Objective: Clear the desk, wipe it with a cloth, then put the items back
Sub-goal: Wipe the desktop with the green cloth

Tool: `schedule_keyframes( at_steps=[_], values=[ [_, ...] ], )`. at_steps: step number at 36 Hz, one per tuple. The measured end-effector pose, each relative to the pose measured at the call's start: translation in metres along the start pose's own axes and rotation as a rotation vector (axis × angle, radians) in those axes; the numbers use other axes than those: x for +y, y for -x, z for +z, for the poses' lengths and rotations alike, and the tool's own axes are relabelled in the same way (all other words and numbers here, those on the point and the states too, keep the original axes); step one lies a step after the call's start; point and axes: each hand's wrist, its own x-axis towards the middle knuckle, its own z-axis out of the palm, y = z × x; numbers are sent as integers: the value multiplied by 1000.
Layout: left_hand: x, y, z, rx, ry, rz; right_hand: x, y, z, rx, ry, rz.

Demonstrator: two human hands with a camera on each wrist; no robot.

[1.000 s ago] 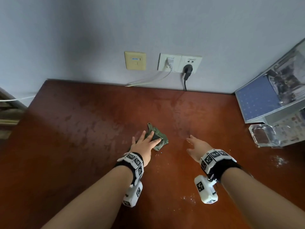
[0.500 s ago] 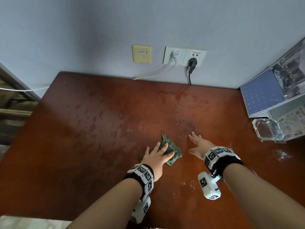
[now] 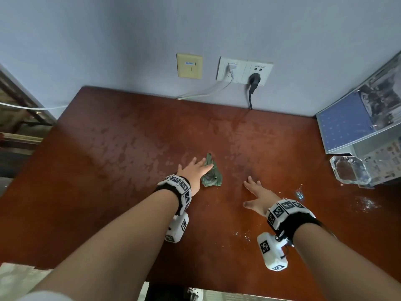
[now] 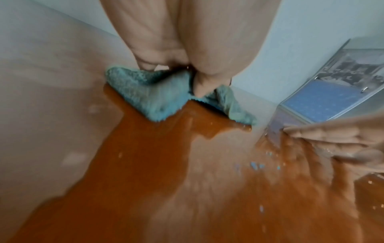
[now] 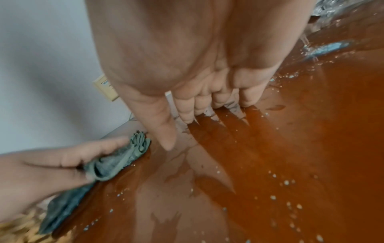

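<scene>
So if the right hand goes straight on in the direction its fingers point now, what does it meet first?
Probably nothing on the desk: the right hand points up-left toward the wall, passing right of the green cloth. First would be the wall near the black plug, though depth is unclear.

The right hand lies flat, fingers spread on the wet desk, beside the left hand pressing the cloth.

cloth: left part hidden under the left hand
binder: cut off by the right edge
ashtray: contents unclear through glass
left wrist view: blurred; right hand smeared
socket label: too small to read
</scene>
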Motion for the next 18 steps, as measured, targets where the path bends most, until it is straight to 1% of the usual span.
schedule_keyframes(
  at_steps=[5, 12, 18],
  values=[
    [0, -3, 29, 52, -72, 14, 2, -1, 2, -16, 3, -8],
    [10, 23, 54, -1, -47, 200, 2, 1, 1, -8, 30, -14],
    [15, 56, 76, -33, -17, 256, -3, 4, 2, 30, 113, -5]
  ],
)
